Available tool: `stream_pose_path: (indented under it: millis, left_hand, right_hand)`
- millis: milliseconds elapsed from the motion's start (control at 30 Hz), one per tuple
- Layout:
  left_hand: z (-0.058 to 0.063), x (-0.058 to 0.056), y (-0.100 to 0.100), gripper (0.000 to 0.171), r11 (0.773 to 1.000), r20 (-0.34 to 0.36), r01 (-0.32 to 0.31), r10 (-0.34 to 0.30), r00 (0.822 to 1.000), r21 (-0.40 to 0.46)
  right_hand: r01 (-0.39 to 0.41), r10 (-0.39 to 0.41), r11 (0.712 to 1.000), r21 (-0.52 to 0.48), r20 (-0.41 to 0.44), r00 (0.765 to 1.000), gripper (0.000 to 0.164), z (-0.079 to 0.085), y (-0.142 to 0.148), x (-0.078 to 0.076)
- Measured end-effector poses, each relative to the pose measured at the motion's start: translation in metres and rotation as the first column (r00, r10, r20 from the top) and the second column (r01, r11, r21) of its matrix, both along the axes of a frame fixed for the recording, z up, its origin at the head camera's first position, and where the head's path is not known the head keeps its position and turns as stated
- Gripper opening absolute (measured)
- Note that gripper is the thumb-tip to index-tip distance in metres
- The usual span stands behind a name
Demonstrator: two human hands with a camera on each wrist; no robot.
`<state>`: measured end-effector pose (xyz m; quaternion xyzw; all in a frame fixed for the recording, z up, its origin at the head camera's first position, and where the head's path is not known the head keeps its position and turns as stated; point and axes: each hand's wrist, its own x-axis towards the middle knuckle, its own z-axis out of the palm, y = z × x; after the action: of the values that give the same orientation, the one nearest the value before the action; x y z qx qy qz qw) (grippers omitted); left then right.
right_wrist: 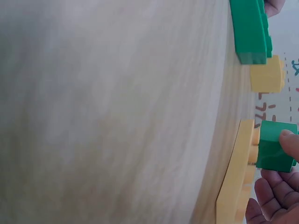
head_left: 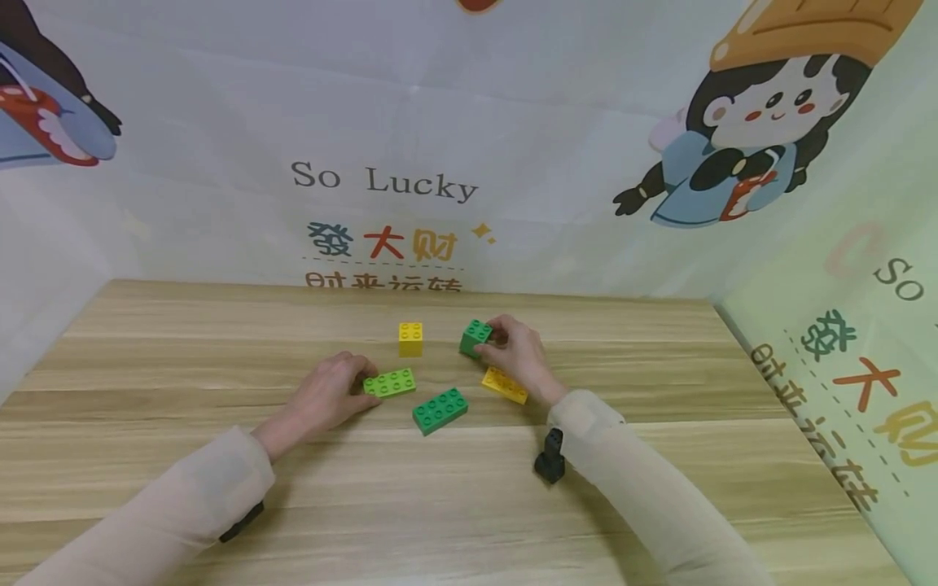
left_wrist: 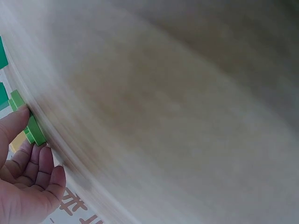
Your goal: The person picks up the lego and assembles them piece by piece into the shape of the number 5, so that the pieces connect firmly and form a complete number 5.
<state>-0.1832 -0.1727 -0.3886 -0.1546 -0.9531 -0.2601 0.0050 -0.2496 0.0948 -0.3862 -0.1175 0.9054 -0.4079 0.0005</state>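
My left hand [head_left: 326, 392] grips one end of a flat lime-green toy building brick [head_left: 390, 383], studs up; the left wrist view shows the thumb on one side of the lime brick [left_wrist: 33, 126] and fingertips at the other. My right hand [head_left: 522, 356] pinches a tall green brick [head_left: 475, 337] between thumb and fingers. Just in front of that hand lies a flat yellow brick [head_left: 504, 385]. In the right wrist view the held green brick [right_wrist: 277, 145] overlaps the yellow brick's studs [right_wrist: 252, 154].
A longer green brick [head_left: 440, 411] lies between the hands, nearer me. Farther back stands a tall yellow brick [head_left: 410, 340]. The wooden table [head_left: 410, 513] meets a printed cloth backdrop [head_left: 220, 163] behind and at the right. Black wrist devices show under both sleeves.
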Motion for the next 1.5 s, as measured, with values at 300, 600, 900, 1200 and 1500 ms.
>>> stream_pose_path:
  millis: [300,600,900,1200,1500]
  left_hand:
    - [-0.001,0.007,-0.005,0.033,1.000,-0.002,0.013,-0.013,1.000,0.008]
    - [0.001,0.024,-0.010,0.034,0.998,-0.005,0.067,-0.067,0.998,0.001]
    - [0.001,0.049,-0.004,0.032,0.991,-0.008,0.130,-0.130,0.991,-0.004]
    - [0.002,0.064,0.013,0.031,0.979,-0.007,0.205,-0.205,0.979,-0.017]
    - [0.001,0.067,0.033,0.031,0.968,-0.008,0.250,-0.251,0.968,-0.021]
  right_hand:
    - [-0.052,0.051,0.996,-0.070,-0.011,0.999,0.035,0.004,-0.003,0.013]
    - [-0.135,0.128,0.980,-0.147,-0.054,0.990,0.032,0.007,0.006,0.035]
    - [-0.192,0.183,0.964,-0.184,-0.066,0.981,0.032,0.007,0.014,0.062]
    - [-0.286,0.287,0.940,-0.185,-0.026,0.958,0.032,0.004,0.016,0.091]
    - [-0.343,0.358,0.916,-0.206,0.036,0.933,0.035,0.000,0.010,0.110]
